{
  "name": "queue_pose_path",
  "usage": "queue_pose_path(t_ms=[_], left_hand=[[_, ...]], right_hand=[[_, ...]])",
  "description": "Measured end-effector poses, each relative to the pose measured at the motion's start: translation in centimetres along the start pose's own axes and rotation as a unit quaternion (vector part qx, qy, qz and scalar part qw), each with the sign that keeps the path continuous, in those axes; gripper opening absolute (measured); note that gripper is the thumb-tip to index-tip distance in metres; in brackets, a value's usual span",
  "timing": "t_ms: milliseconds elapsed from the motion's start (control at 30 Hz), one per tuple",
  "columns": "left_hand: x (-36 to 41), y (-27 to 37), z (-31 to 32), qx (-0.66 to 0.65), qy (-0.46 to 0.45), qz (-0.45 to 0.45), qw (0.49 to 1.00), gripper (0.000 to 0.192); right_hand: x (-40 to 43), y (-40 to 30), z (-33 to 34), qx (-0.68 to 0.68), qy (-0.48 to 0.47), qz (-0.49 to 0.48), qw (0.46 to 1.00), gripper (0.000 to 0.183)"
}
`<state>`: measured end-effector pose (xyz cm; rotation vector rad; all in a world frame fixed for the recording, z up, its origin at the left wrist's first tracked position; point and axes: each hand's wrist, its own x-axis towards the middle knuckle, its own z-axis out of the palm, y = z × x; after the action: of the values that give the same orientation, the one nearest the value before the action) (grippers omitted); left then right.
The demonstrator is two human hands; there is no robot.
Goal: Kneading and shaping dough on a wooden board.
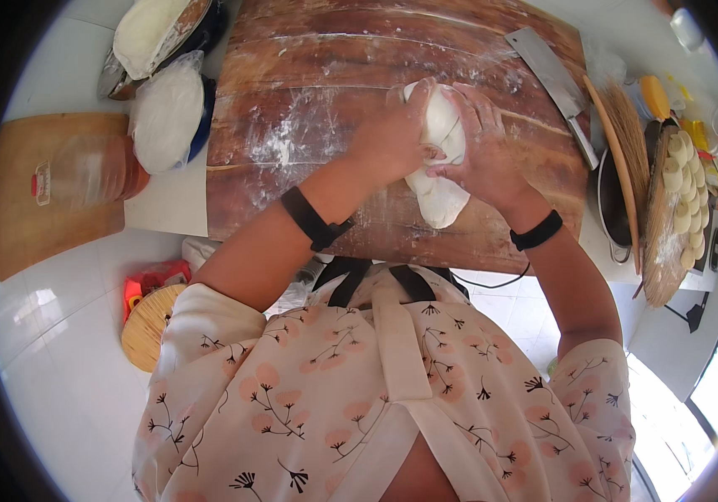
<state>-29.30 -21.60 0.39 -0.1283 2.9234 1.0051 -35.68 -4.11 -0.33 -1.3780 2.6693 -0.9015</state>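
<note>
White dough (444, 128) lies on a floured wooden board (321, 69), its upper part folded and its lower end stretching towards me. My left hand (400, 135) grips the dough's left side, fingers curled over its top and edge. On the right side, my right hand (481, 141) presses against it, the thumb near the fold and the fingers along the far edge. Both hands touch the same piece. Loose flour (280, 144) is scattered on the board left of my hands.
A cleaver (547, 72) lies at the board's right edge, beside a straw brush (626, 125) and a dark pan (613, 194). Further right, a tray (663, 251) holds several dough pieces (682, 182). Plastic-covered bowls (167, 116) and a plastic jug (92, 172) stand left.
</note>
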Motion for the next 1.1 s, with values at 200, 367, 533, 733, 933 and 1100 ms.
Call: queue_pose_path(t_ms=[200, 367, 533, 733, 933, 1100], left_hand=[[4.9, -2.3, 1.2, 0.070, 0.098, 0.053, 0.991, 0.069], [9.1, -3.3, 1.2, 0.142, 0.132, 0.080, 0.978, 0.058], [12.9, -4.0, 1.2, 0.145, 0.073, 0.029, 0.986, 0.058], [15.2, -7.0, 1.8, 0.110, 0.041, 0.008, 0.993, 0.070], [9.2, -5.0, -6.3, -0.292, -0.208, 0.081, 0.930, 0.076], [2.3, 0.0, -5.5, -0.068, -0.291, 0.042, 0.953, 0.087]], right_hand=[[4.0, 3.9, 1.6, -0.013, -0.011, 0.026, 1.000, 0.093], [7.1, 6.9, 2.0, 0.013, -0.028, 0.062, 0.998, 0.080], [9.1, 10.1, 3.1, 0.038, -0.004, 0.064, 0.997, 0.070], [9.9, 9.6, 3.3, 0.077, 0.025, 0.070, 0.994, 0.069], [3.1, 3.3, -0.2, -0.020, 0.036, -0.051, 0.998, 0.069], [-3.9, -1.5, -1.6, -0.025, 0.027, -0.093, 0.995, 0.078]])
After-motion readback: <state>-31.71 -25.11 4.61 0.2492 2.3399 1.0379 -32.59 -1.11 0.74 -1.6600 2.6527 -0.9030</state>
